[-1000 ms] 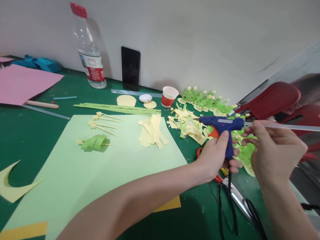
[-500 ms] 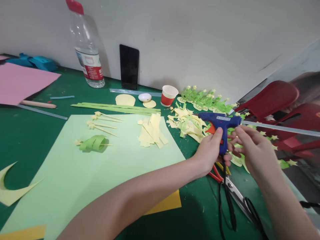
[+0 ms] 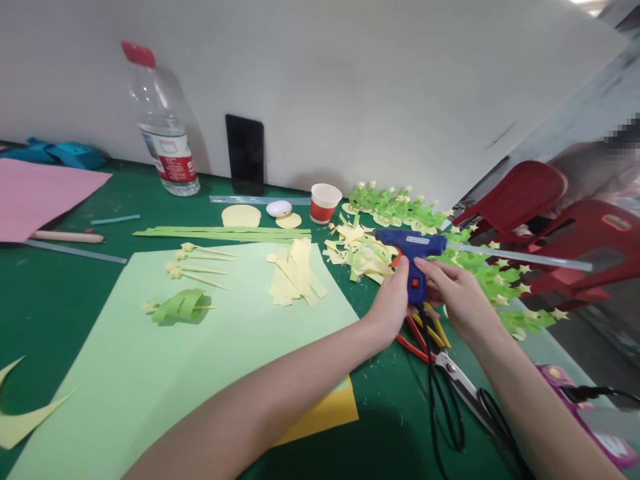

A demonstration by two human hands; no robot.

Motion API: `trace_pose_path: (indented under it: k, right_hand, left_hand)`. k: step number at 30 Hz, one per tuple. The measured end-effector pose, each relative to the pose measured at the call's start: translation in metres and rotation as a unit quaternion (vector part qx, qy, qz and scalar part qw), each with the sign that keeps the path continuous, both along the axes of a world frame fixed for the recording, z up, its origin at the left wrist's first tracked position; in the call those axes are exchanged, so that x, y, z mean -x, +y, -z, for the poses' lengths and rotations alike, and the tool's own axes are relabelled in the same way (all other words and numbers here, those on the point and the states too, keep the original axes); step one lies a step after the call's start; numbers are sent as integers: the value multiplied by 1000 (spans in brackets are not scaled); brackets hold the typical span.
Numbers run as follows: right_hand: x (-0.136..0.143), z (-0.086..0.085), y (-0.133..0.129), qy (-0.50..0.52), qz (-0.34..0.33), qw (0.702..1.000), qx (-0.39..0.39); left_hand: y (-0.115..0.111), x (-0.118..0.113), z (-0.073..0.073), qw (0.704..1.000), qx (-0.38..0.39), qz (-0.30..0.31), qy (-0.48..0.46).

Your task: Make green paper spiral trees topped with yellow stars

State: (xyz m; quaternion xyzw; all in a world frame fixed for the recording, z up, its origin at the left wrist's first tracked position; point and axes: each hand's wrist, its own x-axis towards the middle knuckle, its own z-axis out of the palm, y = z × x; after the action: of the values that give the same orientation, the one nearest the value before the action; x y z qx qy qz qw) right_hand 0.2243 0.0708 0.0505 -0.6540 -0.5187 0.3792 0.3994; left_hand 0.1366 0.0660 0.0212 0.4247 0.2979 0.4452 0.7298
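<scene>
A blue hot glue gun (image 3: 411, 244) with an orange trigger is held above the right part of the table, its nozzle pointing left. A long clear glue stick (image 3: 520, 255) juts from its back end. My left hand (image 3: 391, 303) is closed around the near side of the handle. My right hand (image 3: 457, 290) grips the same handle from the right, its thumb against the back and its other fingers partly hidden. Below them, red-handled scissors (image 3: 457, 380) and a yellow-handled tool (image 3: 436, 328) lie beside the gun's black cord (image 3: 433, 400). Yellow and green paper scraps (image 3: 363, 250) lie under the nozzle.
A light green sheet (image 3: 150, 373) bears star-topped sticks (image 3: 200, 269), a curled green strip piece (image 3: 181, 306) and yellow strips (image 3: 297, 273). Behind stand a bottle (image 3: 170, 153), a phone (image 3: 245, 155) and a paper cup (image 3: 325, 203). Star-tipped green pieces (image 3: 495, 277) and a purple power strip (image 3: 583, 413) are right.
My right hand has moved from the gun's back end by the glue stick down onto the handle. The gun has turned, so its red switch shows. The view has shifted right and up.
</scene>
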Motion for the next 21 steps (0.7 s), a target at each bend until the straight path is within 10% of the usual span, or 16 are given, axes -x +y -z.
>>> trace_pose_path:
  k: [6, 14, 21]
  right_hand:
    - [-5, 11, 13, -83, -1, 996, -25]
    - [-2, 12, 20, -195, -36, 980, -19]
    - [-3, 13, 26, -294, -49, 954, -17]
  left_hand:
    - [-9, 45, 7, 956, -144, -4, 254]
    - [4, 91, 27, 760, -367, -22, 537]
    - [5, 88, 36, 659, -439, -9, 611]
